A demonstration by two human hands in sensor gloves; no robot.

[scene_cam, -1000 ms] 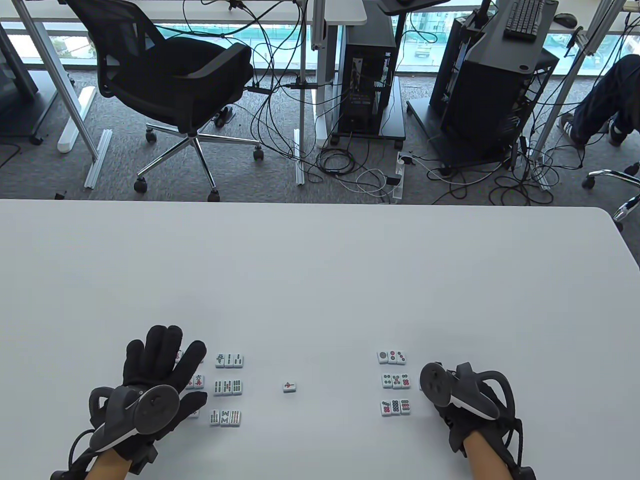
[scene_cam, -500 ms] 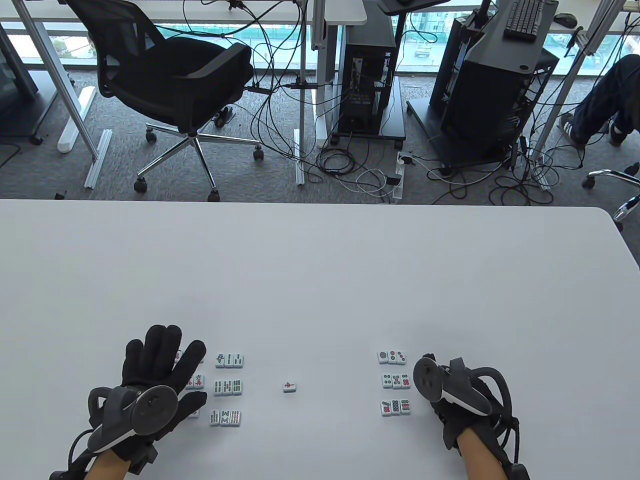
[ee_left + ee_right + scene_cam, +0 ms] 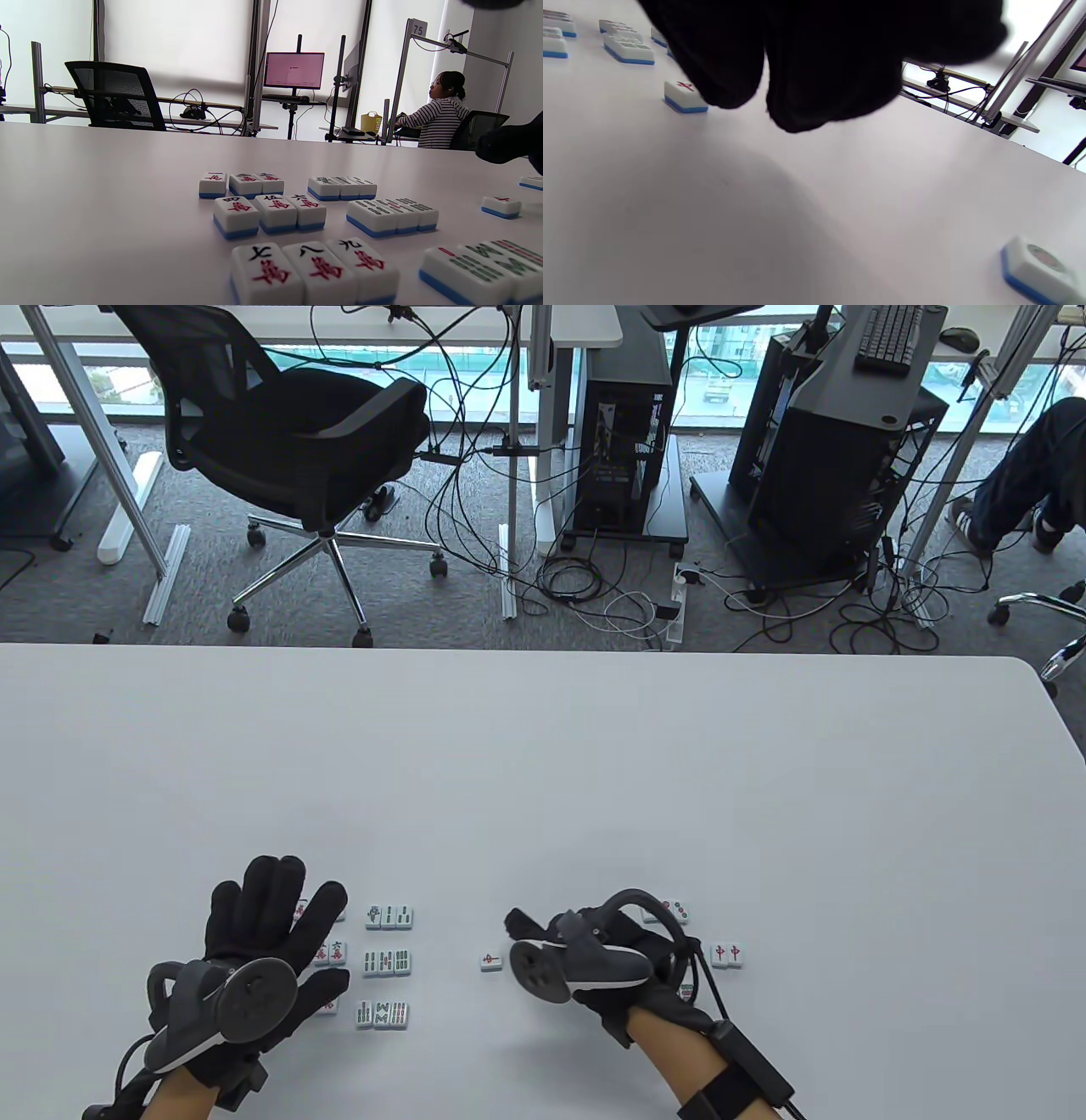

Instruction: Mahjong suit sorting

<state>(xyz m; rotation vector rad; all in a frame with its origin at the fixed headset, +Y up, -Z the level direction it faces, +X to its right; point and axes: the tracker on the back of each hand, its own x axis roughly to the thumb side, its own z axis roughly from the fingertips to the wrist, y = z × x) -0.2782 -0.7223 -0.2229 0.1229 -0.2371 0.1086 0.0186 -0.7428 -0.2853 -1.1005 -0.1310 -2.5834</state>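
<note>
My left hand lies spread and flat over the character tiles, which stand in three rows in the left wrist view. Three rows of bamboo tiles sit just right of it and also show in the left wrist view. A single red-marked tile lies alone in the middle. My right hand hovers just right of this tile, holding nothing; its fingers hang close above the tile. The dot tiles are mostly hidden under my right wrist.
Two red-marked tiles lie side by side right of the dot group. One dot tile shows at the right wrist view's bottom right. The white table stretches far back; office chairs and cables lie beyond its far edge.
My right hand has swung left from beside the dot tiles to the single middle tile, uncovering two red-marked tiles on the right. My left hand has stayed put.
</note>
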